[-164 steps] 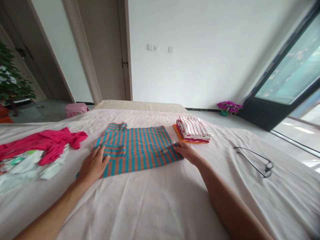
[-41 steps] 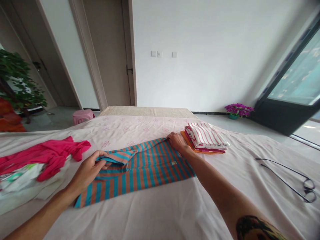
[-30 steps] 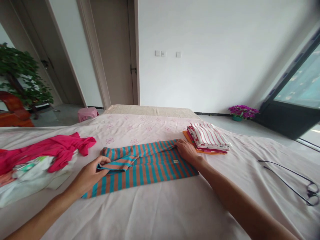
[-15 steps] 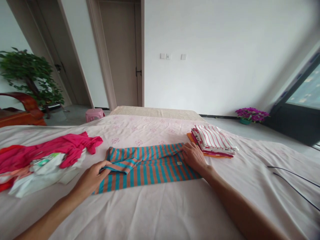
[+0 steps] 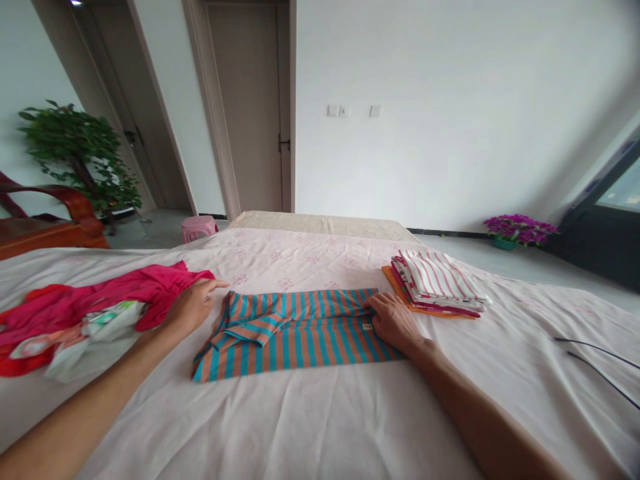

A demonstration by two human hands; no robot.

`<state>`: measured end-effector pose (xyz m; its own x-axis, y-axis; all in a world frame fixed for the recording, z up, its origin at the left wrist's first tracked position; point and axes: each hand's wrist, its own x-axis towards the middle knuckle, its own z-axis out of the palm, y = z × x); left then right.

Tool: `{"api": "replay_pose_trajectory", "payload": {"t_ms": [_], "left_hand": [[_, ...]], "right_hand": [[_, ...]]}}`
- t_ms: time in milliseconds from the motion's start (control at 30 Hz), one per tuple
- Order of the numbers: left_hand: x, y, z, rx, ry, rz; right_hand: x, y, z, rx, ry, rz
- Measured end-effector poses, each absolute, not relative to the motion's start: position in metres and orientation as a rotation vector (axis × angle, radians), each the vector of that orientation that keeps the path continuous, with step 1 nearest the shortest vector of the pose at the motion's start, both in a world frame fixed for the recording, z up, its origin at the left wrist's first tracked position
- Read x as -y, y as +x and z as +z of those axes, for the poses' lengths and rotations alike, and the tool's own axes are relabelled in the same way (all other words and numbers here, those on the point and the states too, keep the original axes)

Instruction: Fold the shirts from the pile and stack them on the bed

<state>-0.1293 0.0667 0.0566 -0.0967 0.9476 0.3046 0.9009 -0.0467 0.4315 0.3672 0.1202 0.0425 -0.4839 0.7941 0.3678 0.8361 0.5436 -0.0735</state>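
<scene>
A teal and orange-brown striped shirt [image 5: 300, 347] lies partly folded across the bed, its sleeve turned in at the left end. A small pale label shows near its right end. My right hand [image 5: 395, 323] has its fingers bent over the shirt's upper right edge, closed on the cloth. Off the shirt, my left hand [image 5: 195, 303] is open with the index finger stretched out, between the shirt's left end and a loose heap of clothes. In that heap, a bright pink garment [image 5: 115, 287] lies over white cloth [image 5: 95, 350].
A neat stack of folded clothes [image 5: 440, 283], white with red stripes on top, sits just beyond my right hand. Dark cords [image 5: 595, 350] cross the sheet at right. A pink stool [image 5: 199, 227], a wooden armchair [image 5: 70, 203] and potted flowers [image 5: 517, 230] stand around the bed.
My left hand has let go of the shirt's folded sleeve and moved up and away, with its fingers opened. My right hand stays at the shirt's right end. The view has shifted slightly.
</scene>
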Motion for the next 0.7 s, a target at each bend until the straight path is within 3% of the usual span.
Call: {"api": "replay_pose_trajectory", "payload": {"t_ms": [200, 500, 700], "left_hand": [[-0.101, -0.118, 0.054, -2.190, 2.126, 0.518], [-0.097, -0.105, 0.048, -2.395, 2.072, 0.573], [-0.059, -0.088, 0.061, -1.712, 2.274, 0.697]], "right_hand": [[-0.123, 0.370, 0.038, 2.417, -1.364, -0.069], [-0.121, 0.372, 0.038, 2.399, -1.376, -0.075], [-0.119, 0.371, 0.040, 2.388, -1.406, -0.082]]}}
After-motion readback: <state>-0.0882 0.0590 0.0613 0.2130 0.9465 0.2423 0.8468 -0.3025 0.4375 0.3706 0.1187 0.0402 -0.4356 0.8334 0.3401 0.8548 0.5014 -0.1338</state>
